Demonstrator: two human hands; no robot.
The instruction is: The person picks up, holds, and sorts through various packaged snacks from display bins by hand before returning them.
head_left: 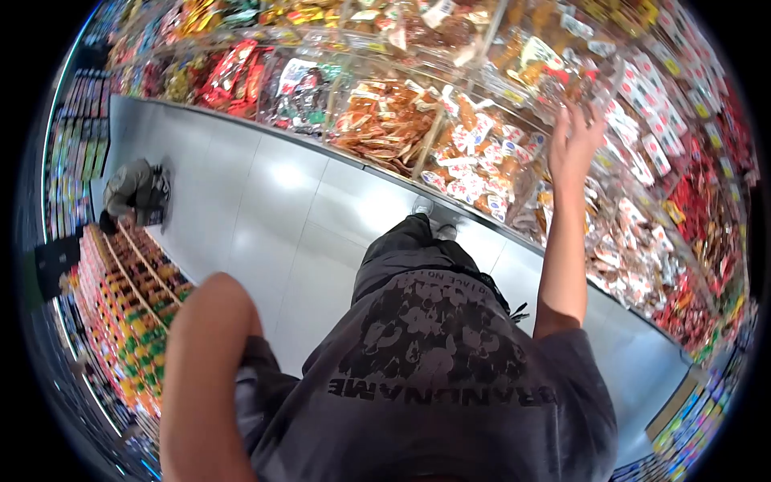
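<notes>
My right hand (575, 143) reaches out over the snack bins with its fingers stretched and apart. The fingertips are at a clear plastic piece (572, 90), perhaps a bin lid or a wrapper; whether they press on it I cannot tell. Below and left of the hand, a bin holds brown snacks in clear wrappers with red-and-white labels (475, 153). White packets with red marks (642, 96) lie to the right of the fingers. Of my left side only the bent arm shows, at the lower left; the hand is out of view.
More bins line the display: flat brown packets (385, 120), dark packets (299, 95) and red packets (233, 79). A person (132, 193) crouches at the far left beside a shelf of colourful jars (132, 321). Pale floor tiles (277, 193) run between the displays.
</notes>
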